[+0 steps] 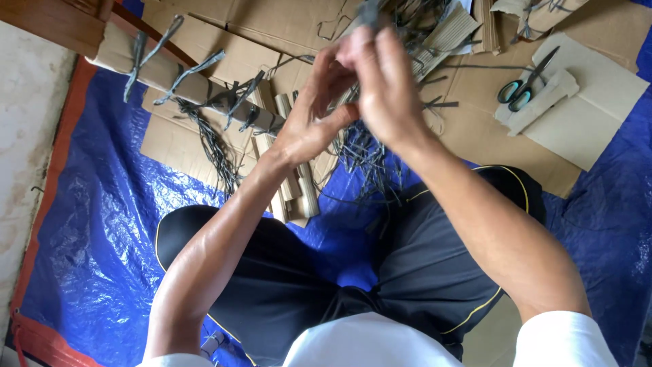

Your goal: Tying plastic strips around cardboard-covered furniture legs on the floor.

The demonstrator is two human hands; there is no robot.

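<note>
A crinkled blue tarpaulin (102, 224) covers the floor, with an orange-red border (51, 177) running along its left edge where it meets pale bare concrete (27, 122). Flattened sheets of brown cardboard (475, 129) lie over the far half of the tarpaulin, overlapping one another and littered with thin dark strips. The person sits on the tarpaulin in black shorts (421, 272) with yellow piping, knees spread, and both arms reach out over the gap between the legs. The left hand (309, 119) and the right hand (384, 88) meet, raised above the cardboard, fingers curled closed around a bundle of dark grey strips (370, 17) and ridged cardboard; loose ends of the strips hang down below the hands toward the tarpaulin. Exactly how each finger pinches the bundle cannot be made out, as the hands overlap and are blurred. To the left, a long cardboard roll (183, 81) bound with knotted grey ties lies slanted, its upper end near a brown wooden beam (54, 20) in the top left corner. Short cardboard tubes (305, 194) stand just beyond the left forearm. On the right, well apart from the hands, a pair of scissors (526, 85) with teal handles rests on a pale cardboard sheet (591, 115). Open blue tarpaulin stretches to the left of the left leg and along the far right edge, beyond the cardboard.
</note>
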